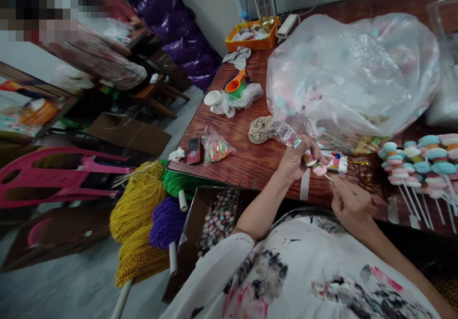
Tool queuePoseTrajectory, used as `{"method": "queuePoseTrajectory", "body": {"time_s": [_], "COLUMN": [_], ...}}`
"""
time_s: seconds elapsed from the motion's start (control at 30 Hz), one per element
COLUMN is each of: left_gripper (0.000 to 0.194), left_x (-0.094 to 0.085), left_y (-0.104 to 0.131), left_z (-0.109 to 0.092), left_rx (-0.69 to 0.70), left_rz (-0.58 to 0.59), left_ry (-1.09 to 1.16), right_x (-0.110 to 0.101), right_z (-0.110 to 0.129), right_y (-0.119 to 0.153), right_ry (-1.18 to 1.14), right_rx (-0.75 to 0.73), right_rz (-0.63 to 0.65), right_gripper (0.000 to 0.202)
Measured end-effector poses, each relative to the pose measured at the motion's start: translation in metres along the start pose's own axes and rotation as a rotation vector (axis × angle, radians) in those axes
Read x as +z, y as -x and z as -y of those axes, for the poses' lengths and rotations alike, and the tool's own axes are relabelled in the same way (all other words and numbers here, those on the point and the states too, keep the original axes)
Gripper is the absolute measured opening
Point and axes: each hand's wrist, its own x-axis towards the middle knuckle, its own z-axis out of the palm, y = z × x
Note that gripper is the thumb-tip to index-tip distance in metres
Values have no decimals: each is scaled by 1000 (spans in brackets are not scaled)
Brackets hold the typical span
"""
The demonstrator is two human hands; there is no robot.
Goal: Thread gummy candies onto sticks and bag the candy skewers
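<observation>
Across the scene's right, red-brown bench (246, 164); on its far part, big clear bag (343, 71); near right, bundle of disc sticks (425, 159). Left hand (295, 159) closed round pastel disc stack (319, 169) above bench's near edge; right hand (348, 197) pinching its white stick (327, 177). Probably best: light left grip, stick kept straight with disc centres, no squashing.

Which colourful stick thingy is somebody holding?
The skewer in the left hand, its white stick reaching the right hand; the other skewers sit bunched on the table, untouched.
</observation>
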Motion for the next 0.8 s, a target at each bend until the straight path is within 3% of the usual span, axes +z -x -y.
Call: {"method": "queuePoseTrajectory", "body": {"time_s": [0.07,0.13,0.27,0.33,0.4,0.5,0.63,0.73,0.8], "left_gripper": [71,70,73,77,81,77,56,44,45], "left_x": [3,4,-1,-7,-10,-8,0,-1,-4], "left_y": [1,1,0,-1,-2,-5,-16,-26,-30], "left_z": [3,8,13,5,-11,-36,-42,-32,-26], "left_rx": [-32,-41,-46,-20,70,168,108,62,57], "left_rz": [18,23,41,81,80,-12,-144,-140,-84], "left_ry": [6,18,-1,18,73,118,116,201,305], "right_x": [-1,0,3,2,0,-1,5,8,7], "right_z": [-1,2,11,13,13,9,5,6,8], "right_y": [-4,-11,-23,-24,-22,-17,-13,-13,-15], "right_ry": [40,-80,-721,-906,-823,-499,-280,-272,-445], "right_rx": [-9,98,516,632,595,392,217,232,379], "right_rz": [-18,3,214,302,302,216,47,-48,13], "right_gripper": [30,23,23,26,25,20,14,15,14]}}
